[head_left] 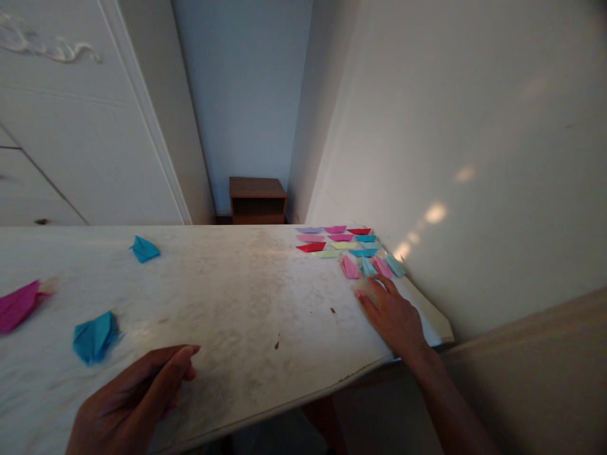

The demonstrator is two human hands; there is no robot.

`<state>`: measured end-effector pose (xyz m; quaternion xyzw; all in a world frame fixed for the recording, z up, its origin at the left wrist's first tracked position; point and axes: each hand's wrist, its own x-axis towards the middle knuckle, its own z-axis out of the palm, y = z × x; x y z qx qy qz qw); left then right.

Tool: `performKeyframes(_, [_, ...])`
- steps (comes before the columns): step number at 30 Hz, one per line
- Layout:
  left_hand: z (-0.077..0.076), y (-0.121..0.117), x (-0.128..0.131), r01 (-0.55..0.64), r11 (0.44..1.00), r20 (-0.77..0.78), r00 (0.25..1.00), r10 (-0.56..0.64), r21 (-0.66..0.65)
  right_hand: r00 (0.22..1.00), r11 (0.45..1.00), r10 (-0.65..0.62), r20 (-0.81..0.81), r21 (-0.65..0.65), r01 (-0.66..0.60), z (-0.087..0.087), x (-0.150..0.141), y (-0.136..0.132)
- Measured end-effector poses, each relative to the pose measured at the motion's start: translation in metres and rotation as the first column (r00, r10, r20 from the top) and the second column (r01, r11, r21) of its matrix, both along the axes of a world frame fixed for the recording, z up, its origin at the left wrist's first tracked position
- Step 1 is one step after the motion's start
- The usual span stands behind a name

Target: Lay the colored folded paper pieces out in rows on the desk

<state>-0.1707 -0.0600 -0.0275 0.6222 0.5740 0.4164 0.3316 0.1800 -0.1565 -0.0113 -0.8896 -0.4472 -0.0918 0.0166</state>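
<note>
My right hand reaches over the right end of the table, fingers stretched out. Its fingertips are at the near edge of a row of folded papers, by a light blue folded paper and a pink folded paper; I cannot tell whether they touch. Another pink folded paper and a pale teal one flank these. At the lower left, my left hand hovers low over the table with thumb and fingers closed together, nothing showing in them. Nearby lies a crumpled-looking blue folded paper.
Beyond the row, flat boat-shaped folded papers lie in rows. A second blue paper and a magenta paper lie on the left of the marble-patterned table. A wall borders the right side; a brown cabinet stands behind.
</note>
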Motion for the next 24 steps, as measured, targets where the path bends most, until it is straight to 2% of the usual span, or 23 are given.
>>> performKeyframes(3, [0.003, 0.001, -0.002, 0.015, 0.994, 0.107, 0.994, -0.003, -0.107, 1.000, 1.000, 0.015, -0.006, 0.013, -0.014, -0.001, 0.004, 0.003])
performKeyframes(8, [0.006, 0.002, -0.001, 0.015, 0.992, 0.121, 0.993, -0.001, -0.122, 1.000, 0.999, 0.022, -0.017, 0.040, -0.021, -0.003, 0.008, 0.005])
performKeyframes(15, [0.010, -0.001, 0.002, 0.012, 0.990, 0.170, 0.985, 0.011, -0.138, 0.999, 0.990, -0.027, -0.038, 0.135, 0.032, -0.003, 0.020, 0.000])
performKeyframes(24, [0.006, 0.001, -0.001, 0.034, 0.988, 0.171, 0.985, -0.007, -0.152, 0.994, 0.989, -0.102, -0.035, 0.105, 0.106, -0.003, 0.031, 0.003])
